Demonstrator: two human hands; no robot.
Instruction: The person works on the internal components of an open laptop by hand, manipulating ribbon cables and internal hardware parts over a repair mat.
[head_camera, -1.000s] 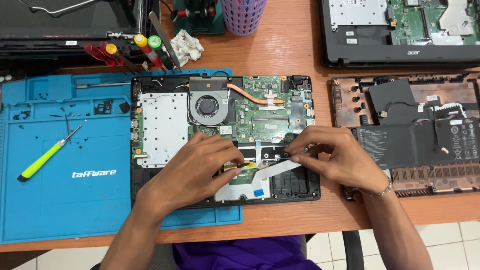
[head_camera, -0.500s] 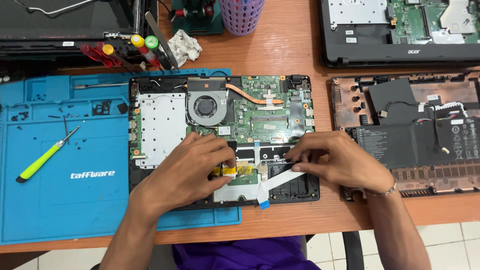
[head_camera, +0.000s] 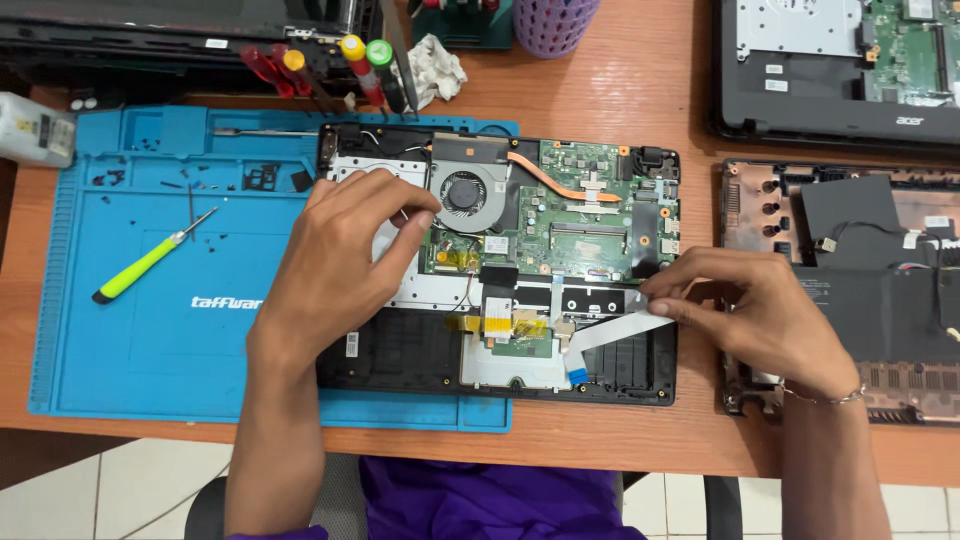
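While half a second ago both our hands crowded over the taped connector, they have now drawn apart. Our right hand (head_camera: 765, 315) has slid out to the laptop's (head_camera: 500, 270) right edge, its fingers (head_camera: 672, 300) pinched shut on the free end of the white ribbon (head_camera: 615, 332), which runs back slantwise to its blue tip near the yellow tape (head_camera: 525, 325). So the ribbon looks freed at that end and lifted a little off the black palm-rest; whether its other end is seated we cannot tell. Our left hand (head_camera: 345, 265) has moved up and left and now rests on the silver plate beside the fan (head_camera: 463, 192), fingers loosely curled, gripping nothing, apparently steadying the chassis. Farther out, the laptop lies partly on a blue mat (head_camera: 130, 330) with a green-handled screwdriver (head_camera: 150, 258) and scattered small screws well to the left. Right of it sits another opened base (head_camera: 850, 260) on the bench (head_camera: 620, 90). At the far edge stand more screwdrivers (head_camera: 350, 60), a crumpled cloth (head_camera: 435, 68), a purple basket (head_camera: 555, 22) and a third opened laptop (head_camera: 830, 65).
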